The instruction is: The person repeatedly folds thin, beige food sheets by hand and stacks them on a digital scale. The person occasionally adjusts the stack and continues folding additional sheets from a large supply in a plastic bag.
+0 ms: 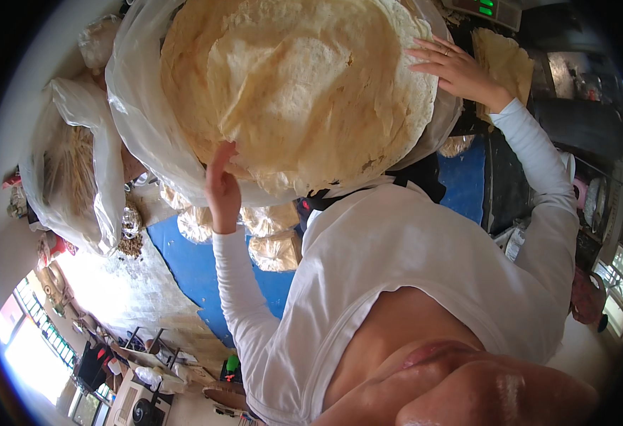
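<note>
A stack of large, thin round flatbreads lies before me in a wide clear plastic bag, which is folded down around it. My left hand is at the near left edge of the stack, its index finger extended against or just over the top sheet; its other fingers look curled. My right hand, with a ring on one finger, lies with spread fingers on the right rim of the top sheet. The sheets are wrinkled, with ragged edges. Whether either hand pinches a sheet cannot be made out.
Another plastic bag of thin bread stands at the left. Folded flatbread lies at the right, near a scale with a green display. Wrapped packs sit on a blue surface below the stack.
</note>
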The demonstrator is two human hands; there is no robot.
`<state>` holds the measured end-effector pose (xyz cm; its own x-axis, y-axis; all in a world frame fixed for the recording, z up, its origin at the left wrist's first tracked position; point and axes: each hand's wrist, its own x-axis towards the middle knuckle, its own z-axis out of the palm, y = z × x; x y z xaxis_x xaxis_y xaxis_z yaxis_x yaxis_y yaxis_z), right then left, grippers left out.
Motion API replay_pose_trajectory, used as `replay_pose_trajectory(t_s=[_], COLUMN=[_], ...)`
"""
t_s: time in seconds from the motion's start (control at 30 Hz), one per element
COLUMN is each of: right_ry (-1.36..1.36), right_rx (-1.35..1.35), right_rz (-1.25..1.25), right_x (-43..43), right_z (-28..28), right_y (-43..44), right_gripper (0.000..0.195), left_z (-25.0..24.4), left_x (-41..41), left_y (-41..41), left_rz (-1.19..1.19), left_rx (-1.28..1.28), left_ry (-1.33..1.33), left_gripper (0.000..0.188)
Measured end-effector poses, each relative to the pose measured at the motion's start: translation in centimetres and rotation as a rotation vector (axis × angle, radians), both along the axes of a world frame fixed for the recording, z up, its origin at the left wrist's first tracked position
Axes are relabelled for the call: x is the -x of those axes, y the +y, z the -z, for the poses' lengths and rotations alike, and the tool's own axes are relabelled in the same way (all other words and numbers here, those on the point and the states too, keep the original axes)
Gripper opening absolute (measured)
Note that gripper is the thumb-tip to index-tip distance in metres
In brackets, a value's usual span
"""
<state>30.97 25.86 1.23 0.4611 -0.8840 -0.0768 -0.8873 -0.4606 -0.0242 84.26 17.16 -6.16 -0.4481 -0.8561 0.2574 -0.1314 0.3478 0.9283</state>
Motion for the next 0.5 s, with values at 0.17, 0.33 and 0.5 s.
replay_pose_trajectory(t_s=[0.17, 0.33, 0.5], right_ry=[-0.256, -0.586, -0.810], right_rx=[-0.077, -0.194, 0.073], right_rz=[-0.094, 0.419, 0.619], right_x=[2.5, 5.6, 3.9], right_z=[-0.4, -1.6, 2.6], right_y=[-0.4, -2.4, -4.4], right_gripper=[0.028, 0.016, 0.043], left_z=[-1.5, -3.4, -1.8], left_x=[1.5, 0.6, 1.7], left_y=[-1.3, -3.3, -3.9], left_rz=[0.014, 0.247, -0.033], left_rx=[0.602, -0.157, -0.540], left_ry=[-0.662, -0.046, 0.045], left_gripper=[0.044, 0.017, 0.024])
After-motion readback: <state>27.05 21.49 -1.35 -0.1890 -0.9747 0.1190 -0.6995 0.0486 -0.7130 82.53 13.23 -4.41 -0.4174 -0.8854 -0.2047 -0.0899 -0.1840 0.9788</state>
